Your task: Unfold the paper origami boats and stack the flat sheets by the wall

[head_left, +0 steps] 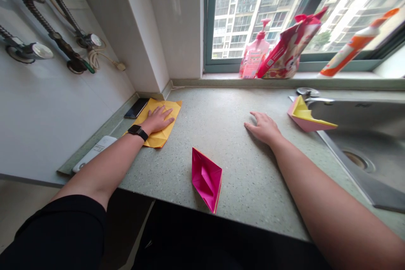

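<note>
My left hand (157, 120) lies flat with its palm down on a folded sheet of yellow origami paper (165, 136), pressing it against the speckled grey-green stone countertop (249, 177). My right hand (262, 127) rests with spread fingers on the bare countertop, touching nothing else. Nearest to it, a yellow-and-pink paper boat (308, 117) sits at the sink's edge. A magenta paper boat (206, 179) stands between my arms, close to the front edge of the counter.
A black smartphone (136, 108) and a white remote control (95, 153) lie along the wall. A steel sink (363, 152) fills the right side. A pink pump bottle (255, 52), a red packet (289, 46) and an orange spray bottle (354, 44) stand on the windowsill. Braided hoses (53, 21) hang on the left wall.
</note>
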`<action>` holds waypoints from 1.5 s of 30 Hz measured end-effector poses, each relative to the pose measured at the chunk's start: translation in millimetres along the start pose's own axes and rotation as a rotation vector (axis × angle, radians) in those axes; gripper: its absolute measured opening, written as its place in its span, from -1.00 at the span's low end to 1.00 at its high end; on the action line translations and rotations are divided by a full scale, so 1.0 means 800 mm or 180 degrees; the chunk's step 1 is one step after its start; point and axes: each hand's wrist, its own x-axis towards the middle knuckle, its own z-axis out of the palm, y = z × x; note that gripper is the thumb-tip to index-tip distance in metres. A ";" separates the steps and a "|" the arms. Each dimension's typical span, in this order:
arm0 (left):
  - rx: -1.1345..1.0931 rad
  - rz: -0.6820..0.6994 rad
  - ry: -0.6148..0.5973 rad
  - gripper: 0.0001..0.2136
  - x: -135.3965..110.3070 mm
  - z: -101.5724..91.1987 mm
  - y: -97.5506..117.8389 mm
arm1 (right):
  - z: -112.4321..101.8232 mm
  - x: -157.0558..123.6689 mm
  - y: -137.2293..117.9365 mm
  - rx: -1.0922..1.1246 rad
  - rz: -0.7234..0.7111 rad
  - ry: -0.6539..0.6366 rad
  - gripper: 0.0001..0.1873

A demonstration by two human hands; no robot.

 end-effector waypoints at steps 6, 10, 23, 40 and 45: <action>-0.0034 -0.0056 0.0031 -0.27 0.002 0.000 -0.004 | -0.001 -0.001 -0.002 -0.0039 0.0027 -0.0060 -0.28; -0.0029 -0.0087 0.0057 -0.28 0.003 -0.001 -0.004 | -0.002 -0.001 -0.003 -0.0067 0.0020 -0.0057 -0.29; 0.0237 0.0081 0.0680 -0.41 -0.002 -0.011 0.051 | -0.001 0.000 0.000 0.0008 -0.0060 -0.0029 -0.29; -0.0062 0.0303 0.0753 -0.50 -0.005 -0.020 0.048 | 0.002 0.003 0.003 -0.0023 -0.0087 -0.0009 -0.31; -0.0565 0.0530 0.1273 -0.59 -0.015 -0.041 0.069 | -0.002 0.001 -0.001 0.0071 -0.0067 -0.0068 -0.30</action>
